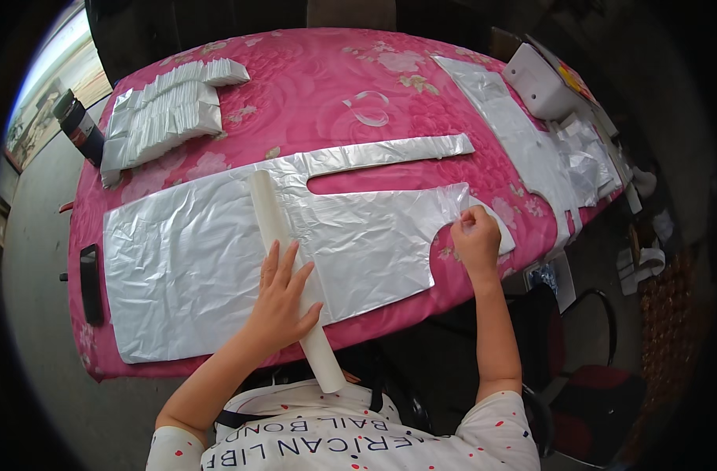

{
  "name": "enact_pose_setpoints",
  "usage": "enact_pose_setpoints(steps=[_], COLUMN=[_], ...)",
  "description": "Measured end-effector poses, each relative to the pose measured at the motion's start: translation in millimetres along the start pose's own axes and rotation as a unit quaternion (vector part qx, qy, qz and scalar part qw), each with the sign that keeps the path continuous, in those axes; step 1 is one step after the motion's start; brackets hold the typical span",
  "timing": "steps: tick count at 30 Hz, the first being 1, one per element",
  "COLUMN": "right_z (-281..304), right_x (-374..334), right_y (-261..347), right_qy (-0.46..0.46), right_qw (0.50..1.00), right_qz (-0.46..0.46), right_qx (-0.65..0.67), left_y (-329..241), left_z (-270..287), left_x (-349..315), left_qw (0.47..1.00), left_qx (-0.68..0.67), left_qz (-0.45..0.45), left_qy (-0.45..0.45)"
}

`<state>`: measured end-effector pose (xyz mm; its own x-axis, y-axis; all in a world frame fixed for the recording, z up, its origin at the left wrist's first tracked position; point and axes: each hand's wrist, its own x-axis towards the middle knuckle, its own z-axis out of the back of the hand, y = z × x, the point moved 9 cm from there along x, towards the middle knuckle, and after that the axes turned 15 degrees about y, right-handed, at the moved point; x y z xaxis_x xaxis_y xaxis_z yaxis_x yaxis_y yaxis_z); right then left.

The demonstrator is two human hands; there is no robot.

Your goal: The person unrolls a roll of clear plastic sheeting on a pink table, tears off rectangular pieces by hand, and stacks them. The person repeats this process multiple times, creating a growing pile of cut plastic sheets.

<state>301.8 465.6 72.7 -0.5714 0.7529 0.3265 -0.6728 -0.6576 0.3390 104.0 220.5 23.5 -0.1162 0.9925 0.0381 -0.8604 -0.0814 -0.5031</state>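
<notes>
A stack of thin, silvery-white plastic sheeting cut like an apron point(182, 263) lies spread across the near part of the table, with a long strap on its far side. Across its middle rests a pale tube point(266, 206), tilted so that its near end sticks out past the table edge towards my body. My left hand point(284, 294) lies on the tube with its fingers spread. At the right end of the sheeting, my right hand point(476, 234) pinches a crumpled corner of the plastic between its fingertips.
Folded white plastic packets point(166, 110) sit in rows at the far left, beside a dark bottle point(80, 129). A black phone point(91, 284) lies at the left edge. More plastic sheeting point(492, 106) and a white box point(537, 82) are on the right. A chair point(586, 400) stands lower right.
</notes>
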Motion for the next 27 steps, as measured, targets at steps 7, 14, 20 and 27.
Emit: enact_pose_setpoints(steps=[7, 14, 20, 27], right_z=[-55.5, -55.5, -65.3, -74.4], right_x=[-64.4, -79.7, -84.1, -88.9], right_y=[192.9, 202.1, 205.4, 207.8], right_qy=[0.216, 0.167, 0.179, 0.196], right_qw=[0.906, 0.900, 0.914, 0.893], right_qz=[0.184, 0.165, 0.173, 0.196], right_qx=[0.314, 0.368, 0.321, 0.355], left_y=[6.4, 43.2, 57.6, 54.2], left_z=[-21.0, -27.5, -29.7, -41.0], left_x=[0.7, -24.2, -28.6, -26.4], left_qw=[0.745, 0.678, 0.755, 0.739], left_qx=[-0.663, -0.722, -0.631, -0.655], left_qz=[0.068, 0.137, 0.156, 0.144], left_qy=[0.027, 0.026, 0.088, 0.066])
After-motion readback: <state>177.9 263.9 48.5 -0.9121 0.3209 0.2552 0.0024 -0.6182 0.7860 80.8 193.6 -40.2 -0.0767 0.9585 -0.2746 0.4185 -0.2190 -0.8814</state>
